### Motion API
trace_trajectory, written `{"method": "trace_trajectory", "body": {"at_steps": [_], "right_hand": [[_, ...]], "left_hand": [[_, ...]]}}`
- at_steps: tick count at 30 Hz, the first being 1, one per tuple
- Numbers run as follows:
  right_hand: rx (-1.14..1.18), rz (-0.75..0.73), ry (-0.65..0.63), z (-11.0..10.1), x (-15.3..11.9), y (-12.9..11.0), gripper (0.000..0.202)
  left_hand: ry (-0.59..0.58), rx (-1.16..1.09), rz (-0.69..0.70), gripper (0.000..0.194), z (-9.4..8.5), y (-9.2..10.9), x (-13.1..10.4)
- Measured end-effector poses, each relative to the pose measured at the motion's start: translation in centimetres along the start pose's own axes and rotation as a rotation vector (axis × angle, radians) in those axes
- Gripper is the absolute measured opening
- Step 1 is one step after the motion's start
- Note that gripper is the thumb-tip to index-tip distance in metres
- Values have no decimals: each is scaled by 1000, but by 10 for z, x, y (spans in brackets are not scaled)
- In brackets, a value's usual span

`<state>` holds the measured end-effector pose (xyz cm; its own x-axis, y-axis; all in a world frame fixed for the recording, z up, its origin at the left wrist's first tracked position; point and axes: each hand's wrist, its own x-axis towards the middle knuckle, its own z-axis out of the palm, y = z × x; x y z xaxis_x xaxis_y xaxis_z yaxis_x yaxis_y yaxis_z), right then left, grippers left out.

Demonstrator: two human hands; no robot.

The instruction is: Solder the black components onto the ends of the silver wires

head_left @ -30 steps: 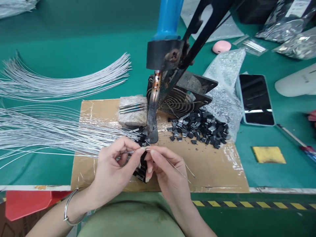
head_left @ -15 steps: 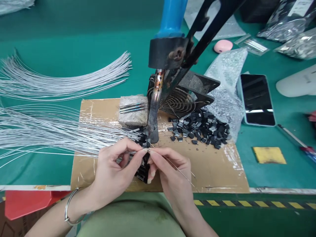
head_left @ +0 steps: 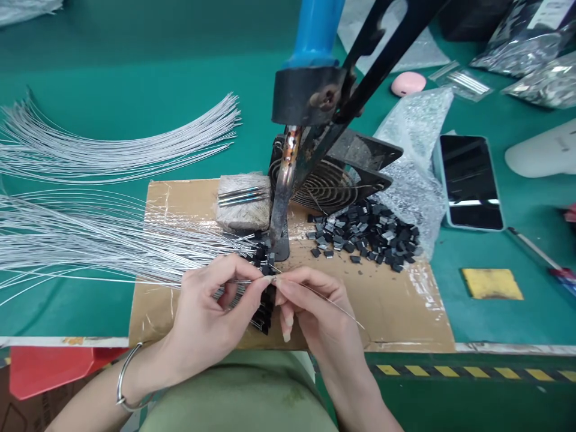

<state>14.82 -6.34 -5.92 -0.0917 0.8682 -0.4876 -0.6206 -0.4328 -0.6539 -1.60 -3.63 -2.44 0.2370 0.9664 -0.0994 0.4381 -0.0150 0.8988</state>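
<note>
Closely, the left hand [head_left: 209, 309] and the right hand [head_left: 321, 306] are working tip to tip, both sets of fingers narrowing into tight pinches. Left fingers are holding a slim wire [head_left: 244, 281]; right fingers are gripping a thin strand [head_left: 353, 318] that is trailing out to their right. Just beneath the left fingers, a row of black pieces [head_left: 264, 318] is lying on the cardboard [head_left: 391, 312]. White wires [head_left: 112, 240] are running in from their left, a metal nozzle [head_left: 282, 198] is hanging just beyond, and a loose black pile [head_left: 366, 234] is resting beyond the right fingers.
</note>
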Motion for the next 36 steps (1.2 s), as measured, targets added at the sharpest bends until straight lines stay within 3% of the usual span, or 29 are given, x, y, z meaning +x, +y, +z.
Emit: {"method": "trace_trajectory", "body": {"at_steps": [16,24,26,28,31,33,36], "right_hand": [[113,-50,29,4,-2,10,9],[110,-102,53,10,-4,19,10],[-7,-142,55,6,-5,17,13],[-238,-266,149,-3,-5,12,14],[-777,-593,479,-22,-1,2,12],[-1146,-771,617,-36,4,-2,15],[-1442,-861,611,-49,12,-4,16]], "left_hand": [[117,3,36,14,12,-3,-3],[117,-94,-31,13,14,-11,-7],[122,-103,-55,13,13,-11,-7],[116,-118,-85,11,12,-11,-6],[101,-138,-124,9,8,-11,-5],[94,-137,-134,9,7,-11,-5],[88,-138,-129,9,6,-11,-5]]}}
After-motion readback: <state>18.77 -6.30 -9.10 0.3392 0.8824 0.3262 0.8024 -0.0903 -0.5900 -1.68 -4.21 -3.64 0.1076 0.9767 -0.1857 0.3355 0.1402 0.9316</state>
